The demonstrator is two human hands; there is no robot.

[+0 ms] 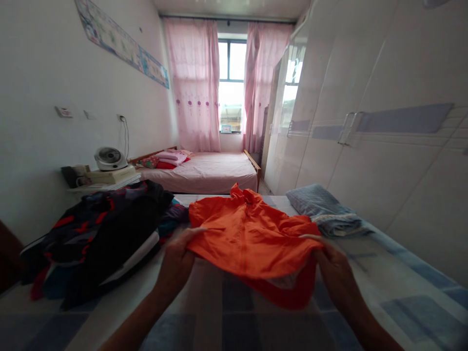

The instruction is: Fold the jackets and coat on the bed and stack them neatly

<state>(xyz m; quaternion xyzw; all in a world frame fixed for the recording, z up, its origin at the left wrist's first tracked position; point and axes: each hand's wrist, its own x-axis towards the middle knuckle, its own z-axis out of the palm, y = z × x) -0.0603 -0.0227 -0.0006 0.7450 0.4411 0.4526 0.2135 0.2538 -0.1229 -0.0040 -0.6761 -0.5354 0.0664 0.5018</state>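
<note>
An orange zip-up jacket (252, 231) is spread in front of me, its collar pointing away and its front zip facing up. My left hand (179, 248) is closed on the jacket's near left edge. At the near right edge, my right hand (329, 258) grips the fabric too. Between the hands the hem is lifted and stretched, and a bit of pale lining shows underneath. The far part of the jacket lies on the checked bedsheet (204, 302). Both hands' fingertips are partly hidden by the cloth.
A heap of dark clothes (113, 229) lies to the left. Folded blue-grey cloth (321, 202) sits at the right. Beyond are a pink-covered bed (219, 168), a small fan (110, 158) on a side table, and white wardrobes (365, 165) along the right wall.
</note>
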